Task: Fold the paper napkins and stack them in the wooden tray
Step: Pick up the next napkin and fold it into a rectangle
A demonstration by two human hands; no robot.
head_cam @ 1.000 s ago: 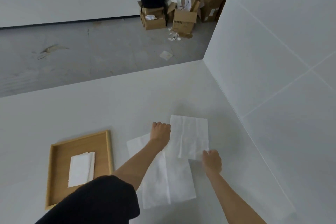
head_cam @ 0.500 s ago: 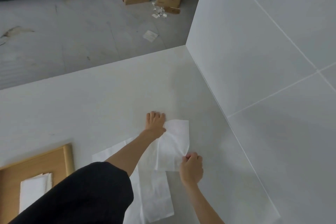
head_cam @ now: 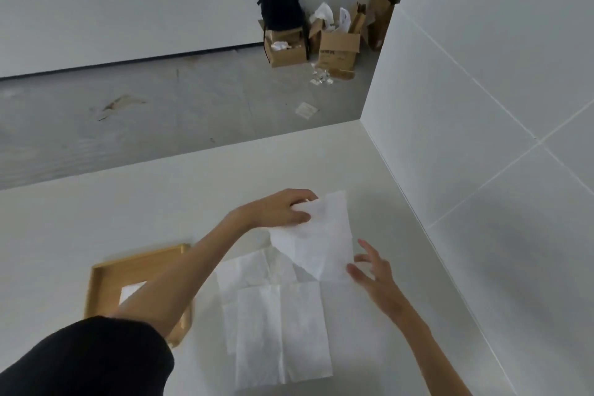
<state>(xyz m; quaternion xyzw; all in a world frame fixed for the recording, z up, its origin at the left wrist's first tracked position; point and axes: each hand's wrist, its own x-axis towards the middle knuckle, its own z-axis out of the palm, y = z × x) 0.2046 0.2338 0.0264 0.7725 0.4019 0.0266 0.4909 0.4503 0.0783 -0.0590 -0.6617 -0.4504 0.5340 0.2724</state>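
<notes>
My left hand (head_cam: 283,207) pinches the top corner of a white folded napkin (head_cam: 321,238) and holds it lifted and tilted above the table. My right hand (head_cam: 374,270) hovers by the napkin's lower right corner with fingers spread, holding nothing. Below lie flat unfolded napkins (head_cam: 279,315) spread on the white table. The wooden tray (head_cam: 103,283) sits at the left, partly hidden by my left arm, with a folded white napkin (head_cam: 130,292) inside.
A white panelled wall (head_cam: 482,138) runs along the table's right side. The table's far edge (head_cam: 193,157) drops to a grey floor. Cardboard boxes (head_cam: 337,48), a black bag (head_cam: 279,0) and paper scraps stand far off on the floor.
The left hand has raised the folded napkin off the table by its corner. The right hand has let go of the lower corner and opened. The camera has tilted up.
</notes>
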